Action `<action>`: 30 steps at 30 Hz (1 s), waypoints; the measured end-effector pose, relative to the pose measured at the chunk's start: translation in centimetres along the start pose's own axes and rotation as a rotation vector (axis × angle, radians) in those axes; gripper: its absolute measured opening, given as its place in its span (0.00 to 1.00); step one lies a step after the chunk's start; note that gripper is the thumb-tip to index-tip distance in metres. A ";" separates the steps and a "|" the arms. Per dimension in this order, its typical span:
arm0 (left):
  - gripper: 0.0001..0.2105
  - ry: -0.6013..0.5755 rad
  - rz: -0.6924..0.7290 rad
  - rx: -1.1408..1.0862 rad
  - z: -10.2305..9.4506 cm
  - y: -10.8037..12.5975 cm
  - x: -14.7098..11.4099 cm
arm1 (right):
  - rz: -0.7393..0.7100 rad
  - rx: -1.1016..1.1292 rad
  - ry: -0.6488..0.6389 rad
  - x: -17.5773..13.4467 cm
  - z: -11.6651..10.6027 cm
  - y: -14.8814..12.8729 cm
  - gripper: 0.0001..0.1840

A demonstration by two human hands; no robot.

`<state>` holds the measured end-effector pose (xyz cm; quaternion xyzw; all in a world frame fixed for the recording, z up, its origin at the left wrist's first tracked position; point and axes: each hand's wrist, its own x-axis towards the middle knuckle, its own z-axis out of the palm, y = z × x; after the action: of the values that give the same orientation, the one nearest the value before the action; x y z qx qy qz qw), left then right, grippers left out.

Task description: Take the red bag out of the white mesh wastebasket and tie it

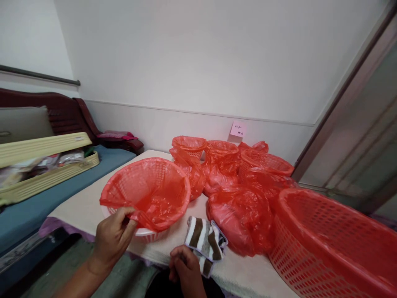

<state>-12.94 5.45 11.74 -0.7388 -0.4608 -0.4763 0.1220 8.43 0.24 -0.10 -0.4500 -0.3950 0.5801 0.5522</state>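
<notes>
My left hand pinches the near edge of a red plastic bag that lines a round white basket on the table. My right hand is closed at the table's near edge, holding the lower end of a brown-and-white striped sock. The sock lies folded just right of the basket, touching a loose red bag.
Several more bag-lined baskets stand at the back of the beige table. A large red-lined basket fills the right. A pink note is stuck on the wall. A blue bed with a yellow box lies left.
</notes>
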 end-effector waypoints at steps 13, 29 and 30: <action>0.05 -0.044 0.188 0.000 -0.5 1.8 -2.1 | 0.029 0.517 -0.103 -1.4 4.4 -5.6 0.22; 0.05 -0.043 0.205 -0.020 -1.1 1.4 -3.4 | 0.093 0.743 0.109 -1.6 3.1 -6.7 0.20; 0.05 -0.045 0.209 -0.017 -1.1 1.3 -3.5 | 0.095 0.742 0.097 -1.6 3.0 -6.6 0.20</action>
<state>-12.96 2.09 9.80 -0.7945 -0.3797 -0.4481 0.1543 7.43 -0.72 7.23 -0.2642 -0.1103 0.6866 0.6683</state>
